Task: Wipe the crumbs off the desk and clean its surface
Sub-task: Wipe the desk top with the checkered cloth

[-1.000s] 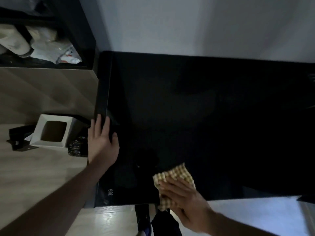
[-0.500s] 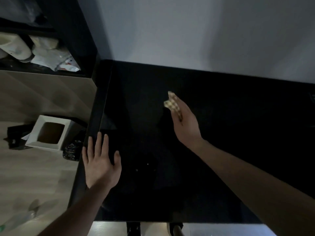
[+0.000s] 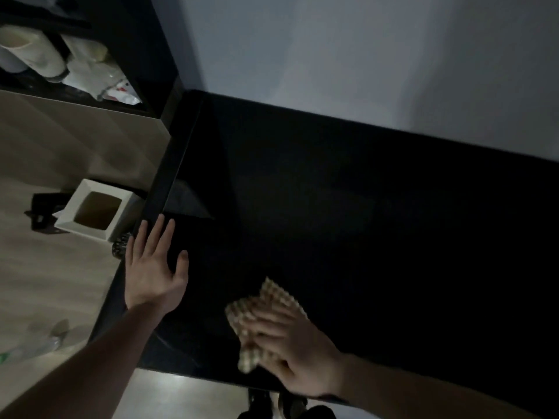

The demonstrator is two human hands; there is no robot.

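Near the front edge of the glossy black desk (image 3: 348, 207), toward its left corner, lies the tan-and-cream checked cloth (image 3: 266, 309), pressed flat under the right hand (image 3: 290, 343); fingers extended, blurred by motion, no curl visible. Half a second ago this hand and cloth were out at mid-desk; they have swept back to the front edge. Judgement: back-and-forth wiping strokes under way, crumbs drawn toward that edge; none resolvable on the dark surface. Left hand (image 3: 154, 264) rests flat on the left edge, fingers spread and relaxed, position unchanged, bracing. Beyond that edge, on the floor, stands a white square box (image 3: 93, 210) with an open top; interior brown, contents indistinguishable.
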